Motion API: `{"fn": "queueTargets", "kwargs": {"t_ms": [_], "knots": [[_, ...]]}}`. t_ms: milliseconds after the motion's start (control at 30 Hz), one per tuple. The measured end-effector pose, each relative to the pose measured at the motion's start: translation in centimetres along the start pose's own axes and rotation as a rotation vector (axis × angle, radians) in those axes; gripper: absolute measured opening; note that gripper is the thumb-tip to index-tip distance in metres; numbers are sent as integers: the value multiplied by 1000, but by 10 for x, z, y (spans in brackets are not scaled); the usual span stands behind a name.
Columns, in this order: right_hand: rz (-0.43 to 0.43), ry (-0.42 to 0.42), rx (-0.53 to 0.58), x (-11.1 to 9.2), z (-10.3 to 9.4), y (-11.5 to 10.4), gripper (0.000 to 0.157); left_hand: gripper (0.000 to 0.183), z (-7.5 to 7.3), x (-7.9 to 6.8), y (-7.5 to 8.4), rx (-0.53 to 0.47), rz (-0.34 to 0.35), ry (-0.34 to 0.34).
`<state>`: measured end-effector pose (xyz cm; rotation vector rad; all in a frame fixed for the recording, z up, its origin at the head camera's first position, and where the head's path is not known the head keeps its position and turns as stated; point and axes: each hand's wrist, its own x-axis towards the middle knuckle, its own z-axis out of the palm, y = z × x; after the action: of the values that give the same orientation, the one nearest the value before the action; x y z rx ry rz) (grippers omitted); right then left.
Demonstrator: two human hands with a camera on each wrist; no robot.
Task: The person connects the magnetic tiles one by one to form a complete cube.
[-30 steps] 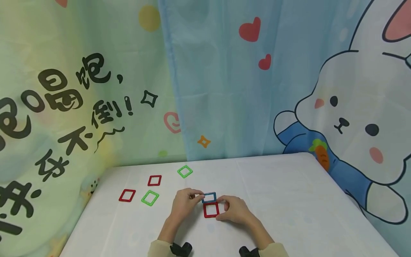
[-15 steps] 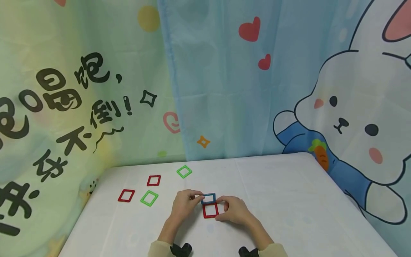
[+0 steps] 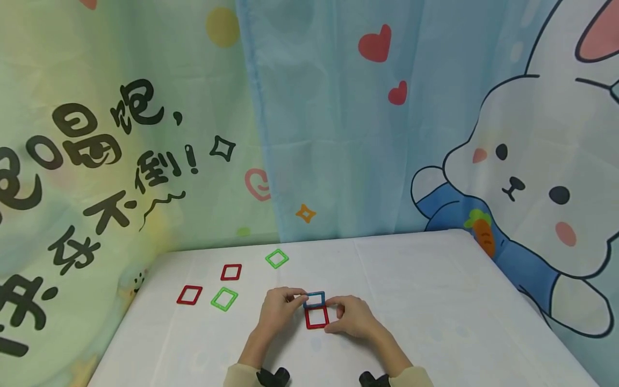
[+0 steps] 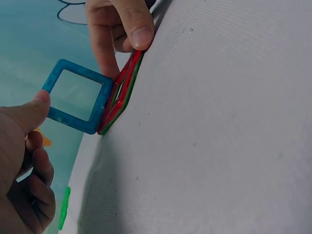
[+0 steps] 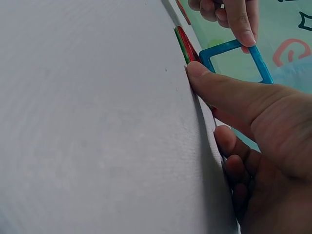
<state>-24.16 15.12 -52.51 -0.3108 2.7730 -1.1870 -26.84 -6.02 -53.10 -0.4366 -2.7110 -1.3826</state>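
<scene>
My left hand (image 3: 280,309) pinches a blue square magnetic tile (image 4: 70,121) between thumb and finger at its left side. The blue tile stands up from the far edge of a red square magnetic tile (image 3: 307,318), its lower bar right at that edge. Under the red tile a green layer (image 4: 131,95) shows in the left wrist view. With thumb and index finger at its two right-hand corners, my right hand (image 3: 355,317) grips the red tile low over the white table. Its other fingers are curled in, away from the tile.
To the left on the white table (image 3: 435,301) lie a red tile (image 3: 186,303), a second red tile (image 3: 232,265) and a green tile (image 3: 217,295). Another green tile (image 3: 272,254) lies near the back edge. A printed curtain (image 3: 329,161) hangs behind the table.
</scene>
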Motion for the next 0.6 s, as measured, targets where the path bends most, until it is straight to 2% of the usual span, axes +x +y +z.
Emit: {"fn": "queueTargets", "kwargs": {"t_ms": [233,600], "knots": [[10,-9,21,1,-1,0,54,16,0,-1,2,-22,11,4],[3,7,8,0,-2,-2,59,15,1,0,2,-42,-23,-2]]}}
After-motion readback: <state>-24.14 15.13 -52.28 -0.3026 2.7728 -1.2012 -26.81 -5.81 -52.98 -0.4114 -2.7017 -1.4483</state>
